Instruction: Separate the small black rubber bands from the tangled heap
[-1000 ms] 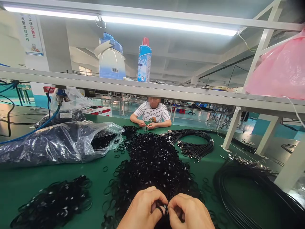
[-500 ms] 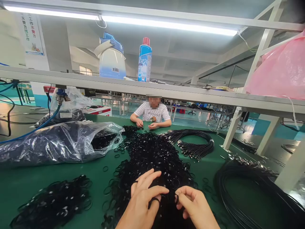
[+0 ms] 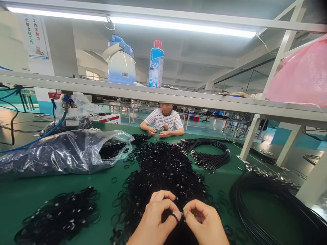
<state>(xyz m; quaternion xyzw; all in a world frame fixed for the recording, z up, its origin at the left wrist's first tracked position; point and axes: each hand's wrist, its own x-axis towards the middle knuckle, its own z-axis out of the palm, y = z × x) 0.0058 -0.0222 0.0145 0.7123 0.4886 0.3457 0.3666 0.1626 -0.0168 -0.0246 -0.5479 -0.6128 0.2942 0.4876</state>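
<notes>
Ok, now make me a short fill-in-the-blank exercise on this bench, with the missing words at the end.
1. The left hand and right hand are over the large pile of ____ rings.
2. The tabletop is ____.
3. The spray can has a ____ cap.
4. The pink bag is at the picture's ____ edge.

Missing words: black; green; red; right.

- The head camera looks from just behind and above the left hand (image 3: 158,218) and right hand (image 3: 206,223), facing forward and tilted down.
- Both hands are near, cut off by its bottom edge.
- Beyond them, it takes in a person (image 3: 166,121) across the green table (image 3: 76,182); above, a lamp (image 3: 178,26).
</notes>
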